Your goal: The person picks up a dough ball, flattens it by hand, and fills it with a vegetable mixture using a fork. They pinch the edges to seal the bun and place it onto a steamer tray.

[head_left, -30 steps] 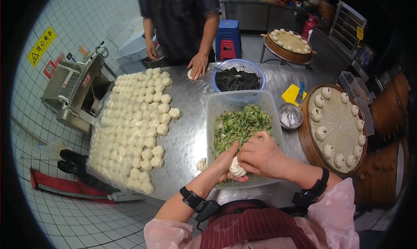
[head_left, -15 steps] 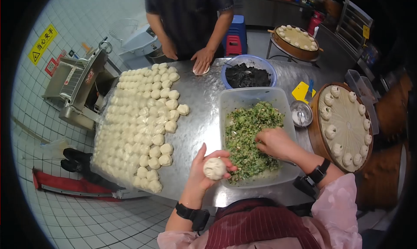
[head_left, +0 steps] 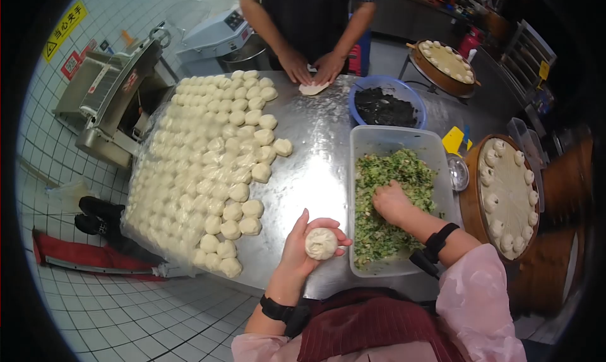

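A pleated round bun [head_left: 320, 243] rests in the palm and fingers of my left hand [head_left: 303, 248], over the metal table just left of a clear plastic tub [head_left: 361, 264]. Chopped green filling [head_left: 396, 166] lies in that tub. My right hand [head_left: 394, 203] is down at the filling, its fingers curled together with the tips hidden in the greens. Whether it pinches any filling cannot be made out.
Rows of dough balls [head_left: 189, 166], partly under plastic film, cover the table's left. A co-worker's hands [head_left: 312, 71] press dough at the back. Near them stands a bowl of dark filling [head_left: 386, 106]. A steamer of buns [head_left: 505, 198] and a yellow scraper [head_left: 452, 139] are right.
The view has shifted, so the table and tub sit differently in it. My right hand has gone to the left part of the filling. Both of the co-worker's hands are now on the dough.
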{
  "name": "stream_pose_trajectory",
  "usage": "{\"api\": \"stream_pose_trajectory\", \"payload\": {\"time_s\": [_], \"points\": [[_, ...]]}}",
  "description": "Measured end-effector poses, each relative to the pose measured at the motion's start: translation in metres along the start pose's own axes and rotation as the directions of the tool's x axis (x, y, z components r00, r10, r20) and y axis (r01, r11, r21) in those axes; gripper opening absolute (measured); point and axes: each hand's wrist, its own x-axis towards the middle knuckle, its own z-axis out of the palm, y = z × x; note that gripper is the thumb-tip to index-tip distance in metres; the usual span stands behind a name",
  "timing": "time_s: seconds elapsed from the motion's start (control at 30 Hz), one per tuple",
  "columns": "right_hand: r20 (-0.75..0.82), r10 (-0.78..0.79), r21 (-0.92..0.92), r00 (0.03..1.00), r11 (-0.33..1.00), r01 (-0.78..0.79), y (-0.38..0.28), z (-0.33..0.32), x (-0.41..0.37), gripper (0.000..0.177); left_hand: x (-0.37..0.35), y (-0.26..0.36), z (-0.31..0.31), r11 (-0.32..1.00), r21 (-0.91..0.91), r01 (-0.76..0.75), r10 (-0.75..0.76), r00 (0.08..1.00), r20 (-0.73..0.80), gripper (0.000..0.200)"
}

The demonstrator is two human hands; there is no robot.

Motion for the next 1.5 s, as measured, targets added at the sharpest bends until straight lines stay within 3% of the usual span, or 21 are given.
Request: {"api": "stream_pose_trajectory", "payload": {"time_s": [0.1,0.2,0.23,0.27,0.3,0.37,0.43,0.5,0.53,0.6,0.63,0.7,0.8,0.97,1.03,1.13,1.23,1.37,1.43,1.47,1.5], "points": [[-0.002,0.016,0.016,1.000,1.000,-0.016,0.002,0.003,0.000,0.007,0.004,0.005,0.000,1.000,0.021,0.006,-0.007,0.999,0.035,0.069],[0.004,0.155,0.080,0.988,0.985,-0.154,0.007,-0.012,-0.005,0.008,0.010,0.008,0.009,0.998,0.069,-0.001,0.000,1.000,0.015,0.067],[0.072,0.292,0.409,0.954,0.863,-0.296,0.010,-0.021,-0.005,0.007,0.013,0.008,0.014,0.996,0.089,-0.009,0.009,1.000,-0.002,0.066],[0.178,0.393,0.675,0.902,0.618,-0.402,0.013,-0.032,-0.006,0.005,0.015,0.009,0.019,0.995,0.095,-0.010,0.009,1.000,0.005,0.066],[0.172,0.397,0.674,0.901,0.620,-0.402,0.014,-0.040,-0.010,0.005,0.018,0.008,0.025,0.989,0.143,-0.021,0.022,1.000,-0.007,0.064],[-0.195,0.433,0.372,0.880,0.863,-0.342,0.012,-0.057,-0.025,0.005,0.020,0.004,0.036,0.980,0.198,-0.026,0.031,0.999,-0.020,0.063],[-0.254,0.452,0.456,0.855,0.836,-0.306,0.010,-0.091,-0.035,0.007,0.028,0.000,0.048,0.961,0.274,-0.042,0.055,0.998,-0.042,0.061],[-0.183,0.495,0.874,0.850,0.478,-0.090,-0.003,-0.128,-0.049,0.008,0.032,-0.007,0.060,0.954,0.297,-0.033,0.052,0.997,-0.059,0.060],[-0.184,0.497,0.874,0.848,0.477,-0.091,-0.008,-0.134,-0.055,0.008,0.034,-0.010,0.069,0.952,0.306,-0.017,0.044,0.996,-0.080,0.059],[-0.459,0.329,0.785,0.825,0.586,0.203,-0.017,-0.141,-0.067,0.010,0.040,-0.017,0.078,0.946,0.325,-0.003,0.036,0.995,-0.095,0.057],[-0.465,0.334,0.782,0.820,0.589,0.204,-0.019,-0.144,-0.072,0.010,0.044,-0.022,0.078,0.942,0.337,-0.008,0.034,0.997,-0.072,0.055],[-0.543,0.196,0.602,0.817,0.769,0.215,-0.021,-0.146,-0.083,0.015,0.048,-0.030,0.084,0.935,0.355,-0.016,0.034,0.998,-0.045,0.054],[-0.584,0.169,0.558,0.794,0.794,0.241,-0.015,-0.139,-0.092,0.018,0.050,-0.042,0.099,0.907,0.419,0.041,0.022,0.989,-0.144,0.050],[-0.582,0.189,0.576,0.791,0.782,0.237,-0.006,-0.142,-0.108,0.018,0.048,-0.057,0.112,0.865,0.484,0.135,-0.066,0.985,-0.157,0.049],[-0.558,0.065,0.518,0.828,0.806,0.286,0.001,-0.140,-0.115,0.020,0.048,-0.059,0.114,0.800,0.563,0.209,-0.161,0.978,-0.135,0.049],[-0.602,-0.074,0.397,0.795,0.836,0.379,0.010,-0.137,-0.121,0.013,0.051,-0.067,0.121,0.782,0.571,0.250,-0.213,0.968,-0.131,0.050],[-0.592,-0.094,0.361,0.801,0.857,0.367,0.017,-0.125,-0.129,0.014,0.063,-0.075,0.121,0.769,0.550,0.326,-0.281,0.945,-0.167,0.052],[-0.538,0.059,0.569,0.841,0.762,0.310,0.033,-0.129,-0.139,0.029,0.077,-0.087,0.127,0.850,0.453,0.268,-0.210,0.962,-0.175,0.054],[-0.211,0.393,0.947,0.895,0.310,0.086,0.044,-0.142,-0.151,0.048,0.084,-0.094,0.128,0.914,0.304,0.269,-0.227,0.960,-0.165,0.057],[-0.304,0.313,0.855,0.900,0.507,0.112,0.053,-0.124,-0.154,0.062,0.088,-0.097,0.123,0.924,0.293,0.246,-0.226,0.969,-0.102,0.061],[-0.404,0.194,0.793,0.894,0.561,0.237,0.047,-0.117,-0.151,0.063,0.085,-0.099,0.123,0.915,0.311,0.259,-0.245,0.966,-0.085,0.061]]}}
